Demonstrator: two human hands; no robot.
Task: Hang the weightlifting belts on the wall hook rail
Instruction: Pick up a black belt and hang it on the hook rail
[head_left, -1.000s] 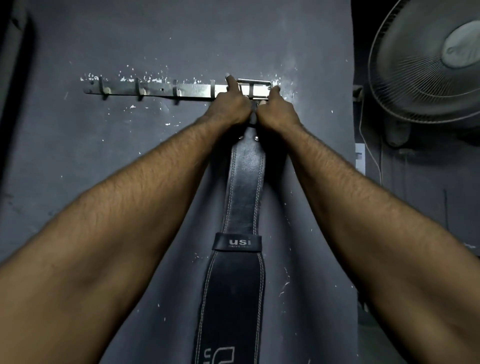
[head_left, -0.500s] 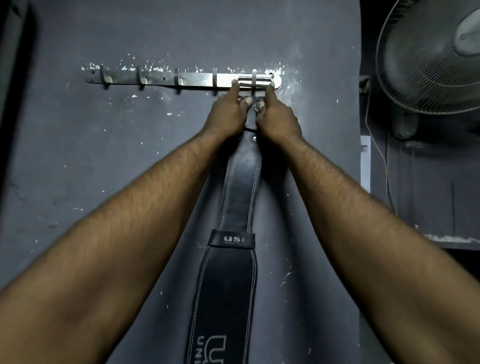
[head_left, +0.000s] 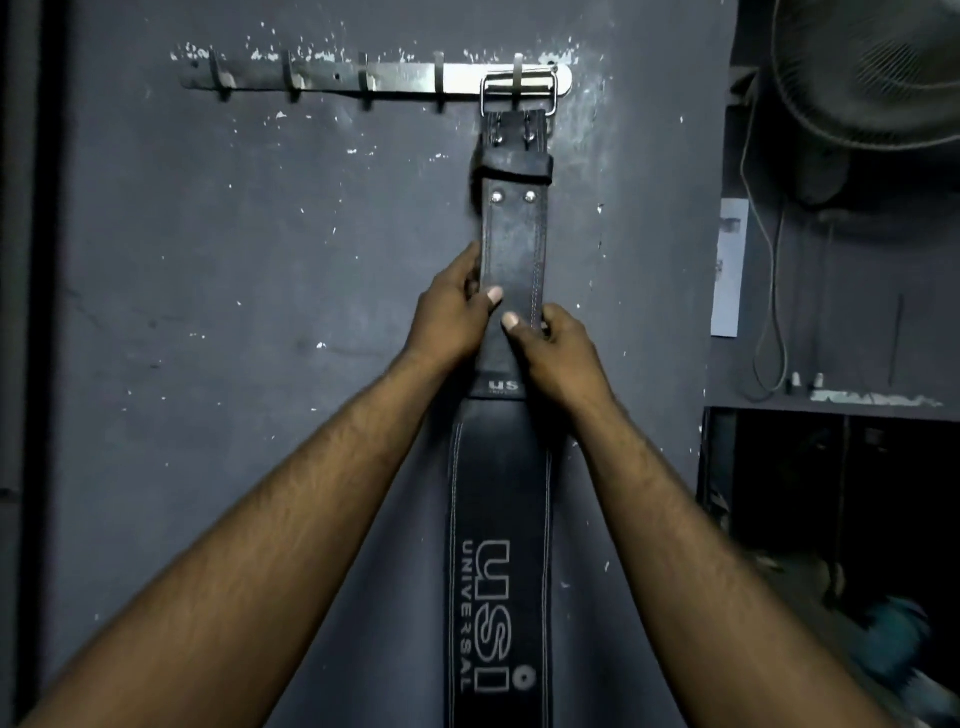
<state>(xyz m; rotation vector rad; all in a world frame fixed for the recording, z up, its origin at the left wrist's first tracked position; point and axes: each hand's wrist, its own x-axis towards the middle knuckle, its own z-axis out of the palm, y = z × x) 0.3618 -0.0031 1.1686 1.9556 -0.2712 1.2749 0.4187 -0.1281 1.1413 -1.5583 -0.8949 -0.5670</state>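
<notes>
1. The weightlifting belt (head_left: 513, 244) hangs flat against the dark wall (head_left: 260, 270). Its metal buckle (head_left: 519, 93) is looped over the end hook (head_left: 518, 67) of the wall hook rail (head_left: 400, 78), straight above both hands and well apart from them.
2. Half a second ago both hands were up at the rail with fingertips on the buckle. They have since slid down the narrow strap, and the buckle sits on the hook with nothing touching it.
3. The left hand (head_left: 449, 322) grasps the strap's left edge, thumb laid across the front and fingers wrapped behind.
4. The right hand (head_left: 556, 353), just beside it and slightly lower, grasps the right edge the same way. The two thumbs nearly meet on the leather.
5. Just under the hands is a small branded loop (head_left: 496, 385), partly covered by the right hand. Below that the wide lettered panel runs down between the forearms and out of view.
6. The hooking step looks done, since the hook seems to carry the belt's weight. The hands now seem only to steady or straighten the strap, so letting go is probably all that remains for this belt.
7. Up and to the left of the left hand, the other hooks (head_left: 440, 78) on the rail stand bare for further belts. No second belt is in view.
8. The buckle rests on a single hook, so a sideways tug from either hand could slip it off.
9. A fan (head_left: 872, 78) is mounted up and to the right of the right hand.
</notes>
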